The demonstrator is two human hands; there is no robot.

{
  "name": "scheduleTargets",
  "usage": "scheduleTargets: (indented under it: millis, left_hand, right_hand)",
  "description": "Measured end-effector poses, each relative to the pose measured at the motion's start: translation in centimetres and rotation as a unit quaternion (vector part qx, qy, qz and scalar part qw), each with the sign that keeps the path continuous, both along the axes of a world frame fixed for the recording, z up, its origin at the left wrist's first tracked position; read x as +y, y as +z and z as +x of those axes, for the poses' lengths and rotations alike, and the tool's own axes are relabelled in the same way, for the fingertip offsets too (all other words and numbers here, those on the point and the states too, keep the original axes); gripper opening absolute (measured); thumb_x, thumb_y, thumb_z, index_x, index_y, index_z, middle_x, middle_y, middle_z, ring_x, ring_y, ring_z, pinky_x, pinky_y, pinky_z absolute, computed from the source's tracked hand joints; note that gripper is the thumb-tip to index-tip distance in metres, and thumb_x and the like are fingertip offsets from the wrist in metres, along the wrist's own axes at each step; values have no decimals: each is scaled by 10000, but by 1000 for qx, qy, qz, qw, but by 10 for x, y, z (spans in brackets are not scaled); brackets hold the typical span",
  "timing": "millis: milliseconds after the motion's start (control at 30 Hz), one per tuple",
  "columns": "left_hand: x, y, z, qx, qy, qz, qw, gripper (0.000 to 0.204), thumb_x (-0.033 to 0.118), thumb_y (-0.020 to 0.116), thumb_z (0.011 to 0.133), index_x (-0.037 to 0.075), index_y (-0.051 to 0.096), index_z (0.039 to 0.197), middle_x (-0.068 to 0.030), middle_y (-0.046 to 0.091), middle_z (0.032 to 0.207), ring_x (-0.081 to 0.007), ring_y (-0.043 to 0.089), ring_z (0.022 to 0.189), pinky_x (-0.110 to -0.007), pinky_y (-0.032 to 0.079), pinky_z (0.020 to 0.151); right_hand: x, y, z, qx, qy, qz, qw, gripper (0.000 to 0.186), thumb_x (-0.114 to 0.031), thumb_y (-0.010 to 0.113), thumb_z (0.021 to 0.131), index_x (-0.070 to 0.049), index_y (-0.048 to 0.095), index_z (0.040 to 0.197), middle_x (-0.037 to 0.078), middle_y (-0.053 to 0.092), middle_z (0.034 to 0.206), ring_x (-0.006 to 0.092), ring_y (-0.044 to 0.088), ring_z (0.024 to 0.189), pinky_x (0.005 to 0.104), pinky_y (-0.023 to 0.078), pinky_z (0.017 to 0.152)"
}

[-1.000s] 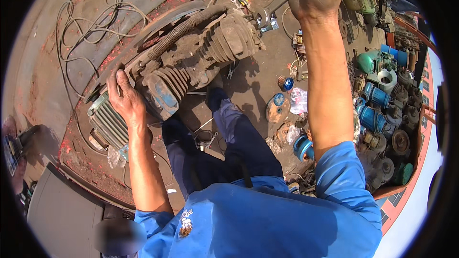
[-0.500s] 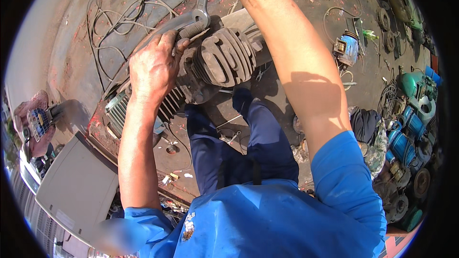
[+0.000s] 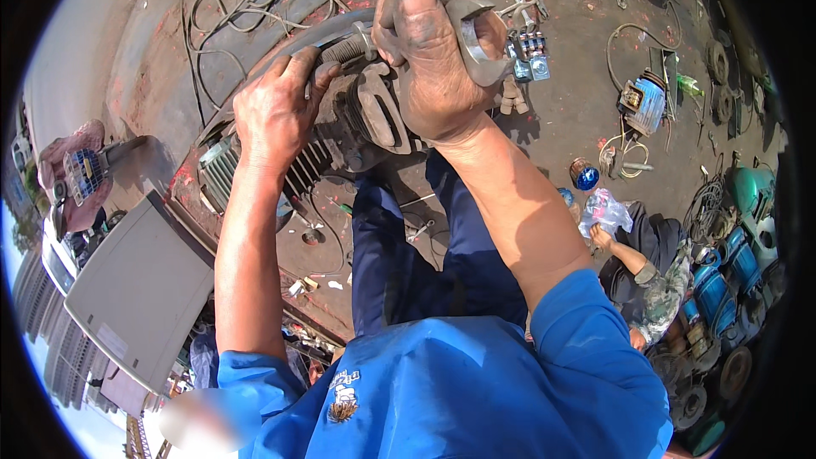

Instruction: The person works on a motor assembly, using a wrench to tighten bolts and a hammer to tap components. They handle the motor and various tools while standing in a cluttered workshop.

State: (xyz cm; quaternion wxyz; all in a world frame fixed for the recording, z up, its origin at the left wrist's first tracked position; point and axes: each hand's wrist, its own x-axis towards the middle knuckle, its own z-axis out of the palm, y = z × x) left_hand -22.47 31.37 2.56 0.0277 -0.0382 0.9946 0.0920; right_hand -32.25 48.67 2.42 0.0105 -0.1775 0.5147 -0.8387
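A dirty finned compressor [image 3: 374,110] lies below both hands, with a ribbed hose [image 3: 340,53] along its top and a ribbed motor casing [image 3: 223,178] at lower left. My right hand [image 3: 438,59] is closed round a large steel wrench [image 3: 478,55] above the compressor; an open jaw sticks out on the right. My left hand [image 3: 278,110] lies on the compressor's upper left beside the hose, its fingers curled over something thin and grimy that I cannot make out.
A co-worker in camouflage [image 3: 663,289] reaches toward a plastic bag [image 3: 603,214] at lower right. Cables [image 3: 217,34], a small blue motor [image 3: 644,106] and tools [image 3: 527,0] lie around; blue pumps [image 3: 714,297] crowd the right edge; a grey panel [image 3: 136,289] stands lower left.
My right hand has come down from the top edge with the wrench, now over the compressor. My left hand has shifted right along the machine. The view has shifted, and a co-worker's arm shows.
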Motion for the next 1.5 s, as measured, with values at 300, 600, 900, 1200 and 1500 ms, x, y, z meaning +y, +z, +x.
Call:
scheduleTargets:
  millis: [300,600,900,1200,1500]
  left_hand:
    - [3,8,-3,-68,31,-11,997,363,396,595,972,107,674,1176,-130,686,1186,-352,685,986,-420,548,811]
    - [4,5,-5,17,-3,-6,1000,318,425,650,926,149,673,1083,-100,642,796,-314,674,734,-421,522,609]
    - [-5,-6,-2,21,-10,-12,1000,318,412,651,928,134,685,1080,-94,642,791,-307,677,737,-417,529,627]
    - [-4,-1,-5,23,-7,-4,1000,313,408,678,906,132,693,1054,-93,643,777,-300,676,710,-417,532,620]
    - [-2,4,-8,-17,-4,3,1000,307,351,677,916,105,679,1100,-111,676,880,-323,679,786,-416,537,672]
  right_hand:
    - [19,38,-53,-213,83,-226,947,283,-324,519,1014,-95,532,847,-7,434,603,93,430,517,252,341,469]
    - [-61,-8,-114,-309,182,3,934,316,-336,542,1012,-80,510,829,-11,401,603,114,427,541,305,380,538]
    - [7,2,-6,-134,86,-70,985,369,-364,566,1023,-66,492,817,3,392,618,149,458,606,377,461,663]
    - [11,33,-71,-204,85,-207,953,286,-299,487,1021,-79,532,844,-19,447,620,100,416,523,307,389,529]
    - [-54,-7,-106,-183,96,161,965,312,-291,508,1010,-108,559,762,-37,472,601,92,433,491,269,369,469]
